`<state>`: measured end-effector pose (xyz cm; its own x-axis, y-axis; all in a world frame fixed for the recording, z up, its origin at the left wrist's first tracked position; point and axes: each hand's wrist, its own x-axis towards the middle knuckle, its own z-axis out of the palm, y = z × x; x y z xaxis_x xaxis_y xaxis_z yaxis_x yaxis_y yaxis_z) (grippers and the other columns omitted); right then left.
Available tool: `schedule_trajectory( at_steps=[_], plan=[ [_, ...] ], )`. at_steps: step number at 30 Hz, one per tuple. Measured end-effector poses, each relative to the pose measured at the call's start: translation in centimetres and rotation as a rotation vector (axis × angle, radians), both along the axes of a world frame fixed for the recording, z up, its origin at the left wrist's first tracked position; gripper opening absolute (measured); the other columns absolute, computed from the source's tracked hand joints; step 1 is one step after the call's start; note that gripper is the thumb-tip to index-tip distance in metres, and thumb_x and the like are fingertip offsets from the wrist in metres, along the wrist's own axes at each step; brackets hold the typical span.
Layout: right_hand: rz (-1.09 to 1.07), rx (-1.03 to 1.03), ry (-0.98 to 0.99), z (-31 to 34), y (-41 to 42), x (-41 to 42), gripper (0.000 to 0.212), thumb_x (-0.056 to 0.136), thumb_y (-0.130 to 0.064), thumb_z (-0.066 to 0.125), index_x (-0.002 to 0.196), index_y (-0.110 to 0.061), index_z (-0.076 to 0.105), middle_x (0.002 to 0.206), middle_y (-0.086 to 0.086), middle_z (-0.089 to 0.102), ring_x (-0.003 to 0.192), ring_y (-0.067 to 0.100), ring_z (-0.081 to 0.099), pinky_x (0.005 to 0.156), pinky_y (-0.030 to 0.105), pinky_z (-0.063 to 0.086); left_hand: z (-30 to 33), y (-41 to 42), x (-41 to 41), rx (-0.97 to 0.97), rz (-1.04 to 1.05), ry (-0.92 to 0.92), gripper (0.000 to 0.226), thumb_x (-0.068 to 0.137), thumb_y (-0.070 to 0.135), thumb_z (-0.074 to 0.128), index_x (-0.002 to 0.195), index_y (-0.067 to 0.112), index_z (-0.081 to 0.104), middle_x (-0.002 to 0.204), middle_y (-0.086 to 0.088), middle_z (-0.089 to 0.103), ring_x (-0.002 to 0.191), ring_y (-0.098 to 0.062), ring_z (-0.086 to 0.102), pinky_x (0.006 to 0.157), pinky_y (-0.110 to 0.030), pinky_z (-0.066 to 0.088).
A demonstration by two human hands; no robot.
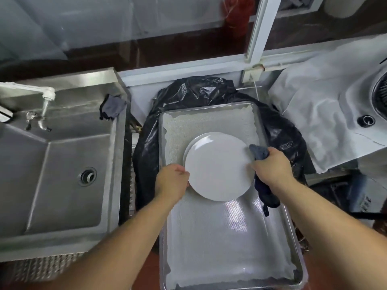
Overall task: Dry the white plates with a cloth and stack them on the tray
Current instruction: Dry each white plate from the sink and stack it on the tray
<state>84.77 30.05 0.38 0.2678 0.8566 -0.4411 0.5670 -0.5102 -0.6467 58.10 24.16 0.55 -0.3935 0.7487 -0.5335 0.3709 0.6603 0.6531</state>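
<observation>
Both hands carry one white plate [217, 168] above the middle of the metal tray [293, 231]. On its near-left rim the left hand [170, 182] pinches the edge, thumb on top and fingers curled beneath. At the right rim the right hand [271, 167] is closed round a bunched blue-grey cloth [259, 152], whose tail hangs down toward the tray's right edge; whether its fingers also grip the plate rim itself I cannot tell. Just behind and under the held plate, a second white plate [189, 146] shows as a pale crescent lying on the tray's mesh liner [209, 237], in the far half.

My reading is that drying of this plate is finished or nearly so, and the step in hand is stacking. The next move calls for shifting the plate slightly toward the far edge so it centres over the lower one, lowering it level, and slipping fingers and cloth clear before the rims meet.

Left of the tray is a steel sink [62, 185], with a dark rag [112, 107] draped on its far right rim.
</observation>
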Motion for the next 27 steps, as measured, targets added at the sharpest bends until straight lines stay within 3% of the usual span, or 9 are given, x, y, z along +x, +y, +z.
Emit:
schedule_trajectory(
  at_steps=[4,8,17,22,25,27],
  plan=[
    [0.047,-0.022,-0.028,-1.2,1.3,-0.3,0.022,0.081,-0.01,0.063,0.1,-0.02,0.059,0.09,-0.002,0.063,0.09,0.029,0.063,0.073,0.033,0.045,-0.8,1.0,-0.1,0.042,-0.101,0.128,0.016,0.094,0.014,0.061,0.08,0.02,0.065,0.082,-0.005,0.075,0.078,-0.019,0.067,0.075,-0.041,0.058],
    [0.069,-0.036,-0.055,-1.8,2.1,-0.8,0.022,0.085,-0.016,0.065,0.103,-0.024,0.056,0.096,0.0,0.062,0.092,0.029,0.06,0.076,0.034,0.046,-1.5,1.2,-0.3,0.066,-0.142,0.153,0.021,0.096,0.013,0.057,0.079,0.026,0.058,0.082,-0.018,0.07,0.073,-0.018,0.056,0.068,-0.034,0.042],
    [0.09,-0.048,-0.093,-2.3,2.7,-1.3,0.031,0.083,-0.013,0.064,0.113,-0.022,0.059,0.099,0.0,0.06,0.094,0.027,0.057,0.08,0.036,0.047,-2.1,1.7,-0.4,0.086,-0.115,0.137,0.022,0.098,0.015,0.058,0.082,0.029,0.053,0.081,0.0,0.06,0.076,-0.016,0.053,0.073,-0.033,0.042],
    [0.114,-0.016,-0.129,-2.6,2.6,-1.7,0.023,0.081,-0.012,0.06,0.102,-0.021,0.057,0.09,-0.002,0.062,0.088,0.029,0.061,0.073,0.036,0.046,-2.3,1.6,-0.3,0.095,-0.087,0.113,0.022,0.098,0.013,0.058,0.081,0.028,0.056,0.081,-0.015,0.067,0.076,-0.017,0.055,0.071,-0.034,0.042],
    [0.111,-0.026,-0.124,-2.7,2.5,-1.7,0.024,0.083,-0.012,0.062,0.105,-0.021,0.057,0.095,0.001,0.064,0.089,0.029,0.06,0.075,0.036,0.046,-2.2,1.8,-0.4,0.087,-0.073,0.101,0.021,0.098,0.015,0.059,0.082,0.026,0.064,0.08,-0.002,0.067,0.076,-0.023,0.06,0.07,-0.037,0.05],
    [0.115,-0.019,-0.103,-2.7,2.3,-1.3,0.023,0.084,-0.013,0.064,0.105,-0.019,0.058,0.093,0.0,0.063,0.089,0.028,0.06,0.073,0.034,0.044,-2.1,1.7,-0.7,0.09,-0.053,0.082,0.017,0.099,0.017,0.061,0.09,0.027,0.073,0.083,0.009,0.07,0.081,-0.018,0.065,0.072,-0.035,0.056]
  ],
)
